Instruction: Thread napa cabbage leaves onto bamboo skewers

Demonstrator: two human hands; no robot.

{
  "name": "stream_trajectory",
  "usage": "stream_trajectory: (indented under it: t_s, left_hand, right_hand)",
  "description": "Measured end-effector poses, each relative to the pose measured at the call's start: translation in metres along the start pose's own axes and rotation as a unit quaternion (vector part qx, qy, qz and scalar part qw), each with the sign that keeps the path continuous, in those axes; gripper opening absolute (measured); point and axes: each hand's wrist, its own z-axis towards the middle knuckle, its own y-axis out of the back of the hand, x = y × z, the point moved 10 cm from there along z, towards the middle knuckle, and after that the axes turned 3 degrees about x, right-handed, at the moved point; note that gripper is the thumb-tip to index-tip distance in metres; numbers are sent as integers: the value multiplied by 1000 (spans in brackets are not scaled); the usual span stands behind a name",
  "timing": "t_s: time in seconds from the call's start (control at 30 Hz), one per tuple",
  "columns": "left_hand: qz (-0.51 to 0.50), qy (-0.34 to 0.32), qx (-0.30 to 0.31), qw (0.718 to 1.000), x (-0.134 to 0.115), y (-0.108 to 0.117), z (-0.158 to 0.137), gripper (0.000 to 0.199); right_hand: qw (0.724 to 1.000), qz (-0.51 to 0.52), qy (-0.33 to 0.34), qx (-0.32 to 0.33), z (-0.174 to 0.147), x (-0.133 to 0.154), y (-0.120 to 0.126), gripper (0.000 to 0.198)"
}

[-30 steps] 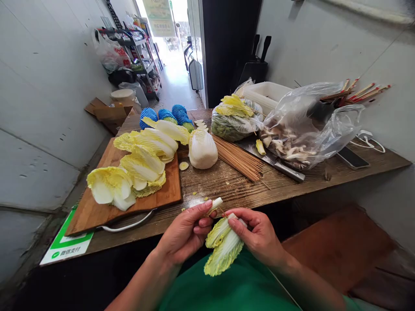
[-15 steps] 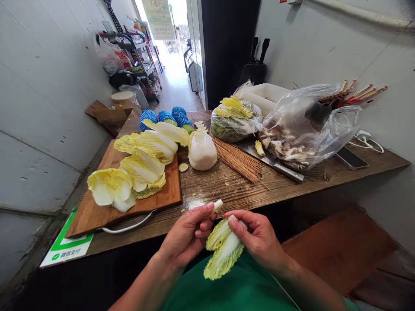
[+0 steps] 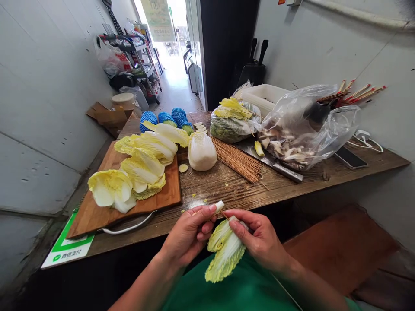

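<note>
My left hand (image 3: 191, 231) pinches a small cabbage leaf, whose white stem end (image 3: 219, 206) pokes out past the thumb. My right hand (image 3: 256, 233) is closed around the tops of yellow-green napa cabbage leaves (image 3: 225, 255), which hang down over my green clothing. Between the two hands shows the tip of a thin wooden skewer (image 3: 224, 214); the rest of it is hidden by the right hand and leaves. Beyond the hands, loose cabbage leaves (image 3: 142, 166) lie piled on a wooden cutting board (image 3: 171, 190). A trimmed cabbage head (image 3: 202, 151) stands beside the board.
A bundle of bamboo skewers (image 3: 238, 162) lies mid-table, next to a knife (image 3: 287, 172). Behind are bagged greens (image 3: 227, 127) with skewered leaves on top, and a plastic bag of mushrooms (image 3: 288, 149). A phone (image 3: 352, 157) rests at right; blue-netted vegetables (image 3: 167, 118) sit at the back.
Both hands keep their holds, and the leaves have shifted slightly down and right. The skewer tip still shows between the hands. Otherwise the table looks the same.
</note>
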Motion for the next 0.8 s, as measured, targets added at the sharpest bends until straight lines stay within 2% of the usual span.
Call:
stream_trajectory:
  t_s: [0.13,0.53,0.8]
  left_hand:
    - [31,-5,25,999,0,-2,1,28]
    - [68,-25,8,997,-4,3,-1,26]
    - [67,-19,14,997,-1,3,-2,26]
  right_hand:
    - [1000,7,0,9,0,-1,-2,31]
    - [999,29,-15,12,-2,-1,-3,32]
    - [992,120,-38,28,-3,-6,-11,37]
